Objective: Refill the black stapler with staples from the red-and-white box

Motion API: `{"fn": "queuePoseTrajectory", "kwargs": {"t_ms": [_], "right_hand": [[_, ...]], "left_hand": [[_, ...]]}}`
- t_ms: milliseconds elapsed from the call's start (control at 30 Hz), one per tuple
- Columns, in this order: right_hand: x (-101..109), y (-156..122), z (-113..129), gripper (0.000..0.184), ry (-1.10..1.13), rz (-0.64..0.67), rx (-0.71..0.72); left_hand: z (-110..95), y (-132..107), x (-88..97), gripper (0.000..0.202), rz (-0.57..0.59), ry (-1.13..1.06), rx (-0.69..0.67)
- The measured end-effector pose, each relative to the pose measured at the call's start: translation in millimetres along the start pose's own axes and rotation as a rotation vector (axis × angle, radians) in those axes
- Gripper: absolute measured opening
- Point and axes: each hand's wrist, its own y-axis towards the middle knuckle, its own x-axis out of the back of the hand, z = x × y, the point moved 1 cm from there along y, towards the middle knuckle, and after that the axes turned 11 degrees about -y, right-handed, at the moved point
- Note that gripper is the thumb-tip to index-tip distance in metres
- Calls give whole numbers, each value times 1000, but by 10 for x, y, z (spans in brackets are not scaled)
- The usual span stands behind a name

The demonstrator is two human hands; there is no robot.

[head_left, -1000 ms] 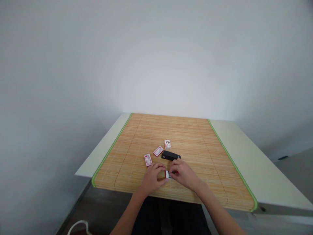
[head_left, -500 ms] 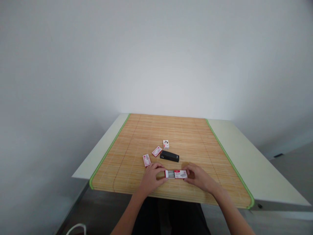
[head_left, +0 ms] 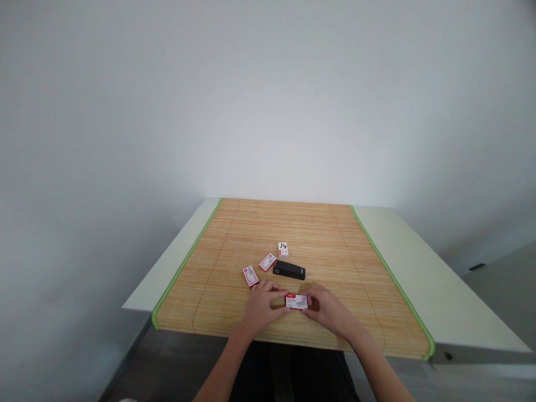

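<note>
A small white and red staple box [head_left: 296,301] lies on the bamboo mat [head_left: 234,245] near the front edge. My left hand [head_left: 262,306] pinches its left end and my right hand [head_left: 329,308] pinches its right end, fingers curled on it. The box looks closed. Just behind it lies a black stapler [head_left: 288,271].
Three more small white and red boxes sit behind my hands: a left box [head_left: 250,276], a middle box [head_left: 267,262] and a far box [head_left: 283,249]. The mat covers a pale table [head_left: 422,268] that stands against a white wall.
Half a second ago the box's inner tray was slid out, showing the staples. My right hand has pushed leftward and the box is now closed.
</note>
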Motion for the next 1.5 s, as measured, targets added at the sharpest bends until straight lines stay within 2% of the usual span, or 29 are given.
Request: {"fn": "queuePoseTrajectory", "kwargs": {"t_ms": [100, 233, 300, 367, 433, 567, 700, 867, 1033, 1133, 1233, 1367, 1500], "right_hand": [[37, 59, -69, 18, 12, -6, 2], [89, 277, -158, 35, 1, -261, -26], [60, 399, -181, 44, 1, -345, -21], [-2, 487, -196, 45, 33, -336, 0], [-67, 518, -215, 38, 67, -318, 10], [-144, 409, -286, 29, 50, -384, -96], [-202, 205, -322, 34, -15, -484, -244], [-263, 85, -260, 40, 2, -514, -261], [-261, 98, -248, 41, 18, -510, -259], [-263, 105, -262, 42, 16, -506, -265], [-267, 102, -265, 42, 24, -499, -262], [-267, 93, -264, 43, 33, -503, -265], [-275, 91, -277, 48, 37, -504, -271]], "left_hand": [[-46, -24, -7, 42, -39, 2, 4], [-106, -52, 0, 39, -73, -11, -2], [-117, -64, 7, 36, -93, -11, -11], [-117, -79, 13, 34, -117, -6, -20], [-115, -97, 14, 32, -141, 5, -24], [-138, -139, 7, 26, -207, 75, 5], [-185, -161, -22, 25, -314, 163, 54], [-168, -173, -63, 36, -414, 204, 115], [-107, -88, 100, 57, -361, 214, 125], [-30, 80, 285, 74, -322, 226, 92], [93, 273, 407, 80, -290, 237, 66], [197, 432, 371, 79, -192, 250, 5], [138, 429, 215, 74, -174, 273, 11]]}}
